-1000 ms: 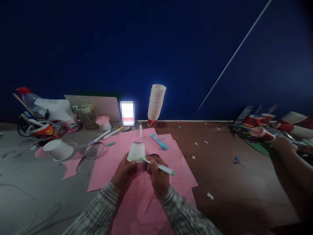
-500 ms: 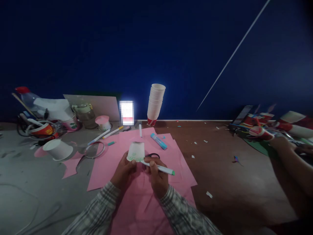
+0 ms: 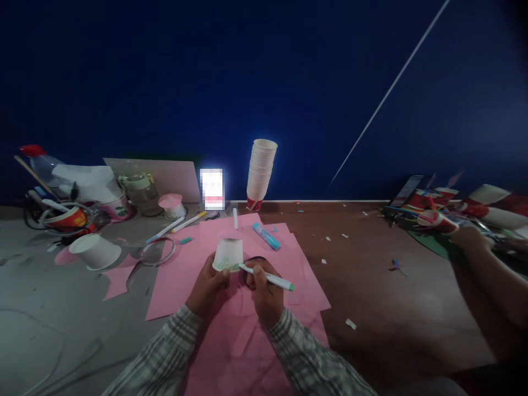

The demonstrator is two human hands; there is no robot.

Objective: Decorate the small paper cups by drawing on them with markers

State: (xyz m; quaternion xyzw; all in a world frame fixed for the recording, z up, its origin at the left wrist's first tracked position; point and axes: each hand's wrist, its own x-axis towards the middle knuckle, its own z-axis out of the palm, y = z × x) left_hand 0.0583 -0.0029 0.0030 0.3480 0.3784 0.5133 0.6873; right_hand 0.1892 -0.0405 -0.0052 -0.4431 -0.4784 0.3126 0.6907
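My left hand [image 3: 207,289] is closed round a small white paper cup [image 3: 227,255], held on its side with the base pointing away. Green marks run along the cup's rim. My right hand [image 3: 265,290] pinches a white marker with a green end [image 3: 268,278]; its tip touches the cup near the rim. Both hands hover over pink paper sheets [image 3: 185,275] on the floor. Black scissors [image 3: 256,259] lie partly hidden behind my right hand.
A stack of paper cups [image 3: 259,173] stands by the blue wall. A blue glue stick [image 3: 267,236], loose markers [image 3: 188,221], a tape ring [image 3: 159,252] and an overturned cup [image 3: 94,251] lie around. Clutter sits far left. Another person's arm [image 3: 489,275] reaches in at right among red cups [image 3: 437,221].
The cup has turned slightly in my left hand and the marker tip has shifted along its rim. The view has drifted a little; the other person's arm has moved slightly.
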